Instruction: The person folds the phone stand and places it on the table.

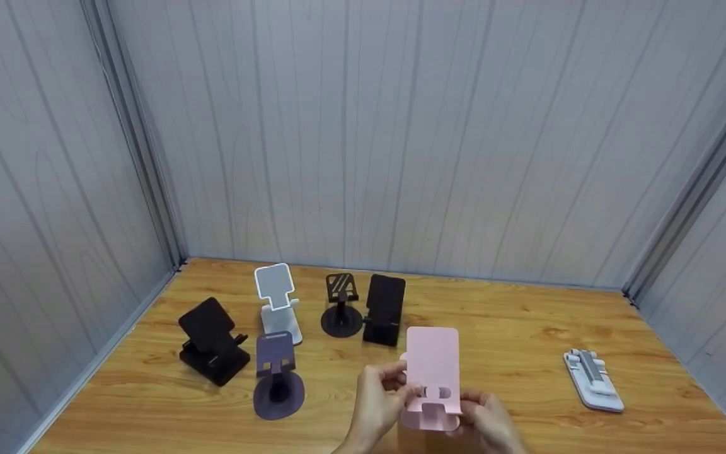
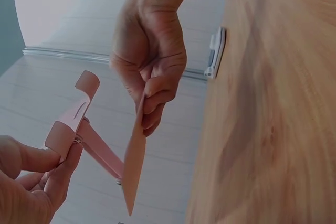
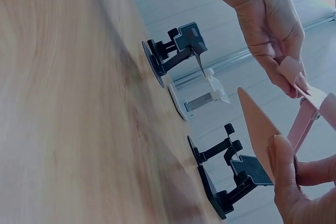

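Observation:
A pink phone stand (image 1: 432, 356) is held up off the table between both hands, unfolded, its back plate and base joined by a slim arm (image 2: 102, 153). My left hand (image 1: 377, 400) pinches the back plate near its curled front lips, thumb in front. With thumb and fingers, my right hand (image 1: 490, 419) pinches the edge of the flat base (image 2: 135, 166). The wrist views show the base hanging clear of the wooden surface.
On the wooden table (image 1: 514, 328) at left stand a black stand (image 1: 210, 331), a white stand (image 1: 276, 290) and a purple stand (image 1: 276, 362). Behind are a round-based black stand (image 1: 341, 318) and another black stand (image 1: 385, 306). A folded white stand (image 1: 593, 381) lies right. Pale panels (image 1: 369, 139) enclose the table.

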The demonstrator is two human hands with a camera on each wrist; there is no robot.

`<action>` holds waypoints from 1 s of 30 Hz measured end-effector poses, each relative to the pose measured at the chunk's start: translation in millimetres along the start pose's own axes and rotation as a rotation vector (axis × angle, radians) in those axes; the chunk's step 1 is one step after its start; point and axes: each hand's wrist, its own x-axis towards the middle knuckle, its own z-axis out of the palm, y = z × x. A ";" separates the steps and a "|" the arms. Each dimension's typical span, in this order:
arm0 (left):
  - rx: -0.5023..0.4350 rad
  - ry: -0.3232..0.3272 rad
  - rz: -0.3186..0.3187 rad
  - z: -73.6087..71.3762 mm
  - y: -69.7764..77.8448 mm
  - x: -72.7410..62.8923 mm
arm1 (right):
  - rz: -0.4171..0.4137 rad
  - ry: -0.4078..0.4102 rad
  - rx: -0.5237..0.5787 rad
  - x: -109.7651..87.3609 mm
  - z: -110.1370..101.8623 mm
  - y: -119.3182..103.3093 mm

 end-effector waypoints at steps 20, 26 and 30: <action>-0.023 -0.010 -0.017 4.3 -12.4 -3.2 | 0.045 -0.031 0.095 0.1 -6.1 2.9; -0.003 -0.001 -0.026 5.2 -14.8 -3.9 | 0.072 -0.026 0.118 -0.5 -6.0 2.2; 0.027 0.008 -0.012 6.0 -17.3 -4.2 | 0.080 -0.018 0.125 0.1 -5.7 2.1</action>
